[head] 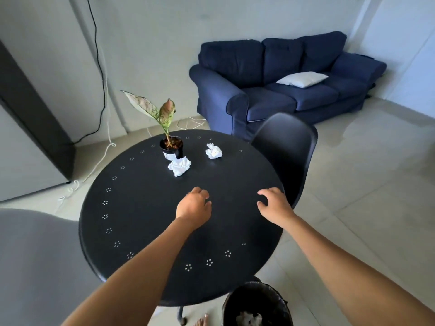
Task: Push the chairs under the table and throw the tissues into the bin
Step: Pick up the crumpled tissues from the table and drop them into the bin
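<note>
While both arms reached out over the round black table (141, 231), the bin (257, 302) stood closest of all, on the floor just under the table's near edge, with something pale and crumpled already in it. Beyond it, the left hand (194, 205) hovered over the middle of the tabletop, fingers curled loosely inward and gripping nothing. The right hand (274, 203) hung near the right rim, also half-curled and empty.

Straight ahead of the left hand, well apart from it, lay the nearer tissue (179, 166), touching the base of the potted plant (171, 147). The farther tissue (213, 151) sat a little beyond and to the right, roughly between the two hands' lines of reach. The left hand looked the closer one to the nearer tissue. Past the right rim, the black chair (286, 149) seemed tucked partly in; a grey chair (35, 255) sat at the near left.
</note>
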`<state>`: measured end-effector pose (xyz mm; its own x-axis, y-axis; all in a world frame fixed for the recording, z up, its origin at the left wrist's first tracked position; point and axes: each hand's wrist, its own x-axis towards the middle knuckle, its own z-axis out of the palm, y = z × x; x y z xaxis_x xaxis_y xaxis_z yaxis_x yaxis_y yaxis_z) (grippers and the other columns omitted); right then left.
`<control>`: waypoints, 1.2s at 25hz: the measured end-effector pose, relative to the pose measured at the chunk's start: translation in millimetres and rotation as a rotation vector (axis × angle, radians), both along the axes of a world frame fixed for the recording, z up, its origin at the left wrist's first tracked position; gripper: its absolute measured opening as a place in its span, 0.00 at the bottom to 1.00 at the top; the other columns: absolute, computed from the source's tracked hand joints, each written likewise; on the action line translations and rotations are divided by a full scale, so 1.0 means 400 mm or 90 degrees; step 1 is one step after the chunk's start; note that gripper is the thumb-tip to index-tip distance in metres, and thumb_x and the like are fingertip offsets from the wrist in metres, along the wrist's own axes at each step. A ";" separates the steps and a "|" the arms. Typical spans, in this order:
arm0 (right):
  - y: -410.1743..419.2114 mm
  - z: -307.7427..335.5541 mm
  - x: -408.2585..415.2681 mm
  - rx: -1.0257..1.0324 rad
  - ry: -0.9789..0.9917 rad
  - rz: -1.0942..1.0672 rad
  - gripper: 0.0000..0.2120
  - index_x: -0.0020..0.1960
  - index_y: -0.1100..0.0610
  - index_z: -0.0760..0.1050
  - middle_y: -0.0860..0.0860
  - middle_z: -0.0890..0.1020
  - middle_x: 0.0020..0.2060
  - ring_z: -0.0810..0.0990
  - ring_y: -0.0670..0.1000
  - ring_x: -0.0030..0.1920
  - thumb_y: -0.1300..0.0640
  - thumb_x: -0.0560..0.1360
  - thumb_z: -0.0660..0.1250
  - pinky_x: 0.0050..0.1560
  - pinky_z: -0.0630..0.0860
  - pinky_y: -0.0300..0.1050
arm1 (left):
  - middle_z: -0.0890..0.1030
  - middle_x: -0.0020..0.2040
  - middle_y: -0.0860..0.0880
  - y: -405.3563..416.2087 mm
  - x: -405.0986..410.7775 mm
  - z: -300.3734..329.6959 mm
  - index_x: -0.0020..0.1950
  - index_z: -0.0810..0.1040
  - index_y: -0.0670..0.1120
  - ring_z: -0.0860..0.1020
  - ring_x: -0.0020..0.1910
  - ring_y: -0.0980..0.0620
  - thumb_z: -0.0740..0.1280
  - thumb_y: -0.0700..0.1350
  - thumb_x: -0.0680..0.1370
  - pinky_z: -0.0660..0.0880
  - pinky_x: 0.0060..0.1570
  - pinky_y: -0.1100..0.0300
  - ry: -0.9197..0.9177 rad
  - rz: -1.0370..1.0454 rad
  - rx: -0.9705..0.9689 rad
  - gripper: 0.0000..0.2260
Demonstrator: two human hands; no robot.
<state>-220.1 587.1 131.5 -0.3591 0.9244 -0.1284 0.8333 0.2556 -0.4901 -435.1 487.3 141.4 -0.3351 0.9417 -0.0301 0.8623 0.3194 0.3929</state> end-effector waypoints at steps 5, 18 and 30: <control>0.158 0.010 -0.218 -0.004 -0.027 0.050 0.20 0.66 0.54 0.71 0.54 0.68 0.66 0.68 0.56 0.66 0.56 0.75 0.65 0.65 0.71 0.49 | 0.72 0.63 0.47 0.100 -0.230 0.014 0.63 0.73 0.46 0.74 0.60 0.45 0.60 0.48 0.78 0.76 0.51 0.51 0.029 0.064 -0.022 0.15; 0.440 -0.066 -0.570 0.004 -0.098 0.138 0.32 0.74 0.44 0.58 0.52 0.50 0.78 0.51 0.57 0.76 0.60 0.75 0.64 0.68 0.66 0.56 | 0.61 0.74 0.53 0.293 -0.389 -0.143 0.74 0.59 0.54 0.62 0.70 0.46 0.58 0.51 0.78 0.76 0.55 0.52 0.063 -0.040 -0.065 0.24; 0.418 -0.092 -0.584 0.040 -0.147 0.030 0.16 0.60 0.51 0.78 0.54 0.76 0.60 0.74 0.58 0.59 0.65 0.76 0.61 0.52 0.78 0.50 | 0.77 0.54 0.48 0.321 -0.384 -0.175 0.55 0.79 0.46 0.74 0.51 0.47 0.59 0.38 0.76 0.77 0.43 0.54 0.036 -0.024 -0.018 0.13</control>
<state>-453.5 754.3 94.7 -0.3699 0.9159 -0.1556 0.9080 0.3209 -0.2694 -588.7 615.8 71.3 -0.3012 0.9528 -0.0391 0.8946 0.2965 0.3343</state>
